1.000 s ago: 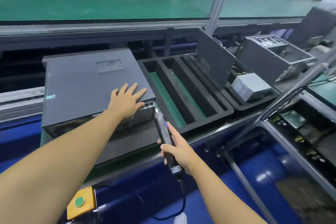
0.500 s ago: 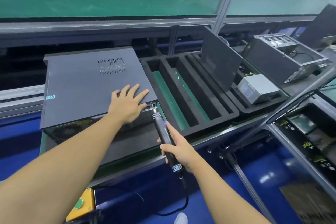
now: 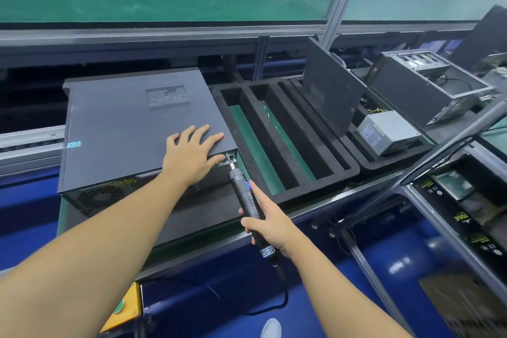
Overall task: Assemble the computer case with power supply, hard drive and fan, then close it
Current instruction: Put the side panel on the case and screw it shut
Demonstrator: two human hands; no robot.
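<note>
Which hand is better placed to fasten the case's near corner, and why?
Right. The right hand grips the screwdriver, its tip at that corner of the case; the left hand lies flat on top, holding no tool.

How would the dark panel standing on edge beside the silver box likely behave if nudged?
The panel looks thin and flat and leans on edge in a slot of the foam tray, so a nudge would probably tip it over. It looks like sheet metal, so it would likely stay stiff and feel fairly light when lifted.
</note>
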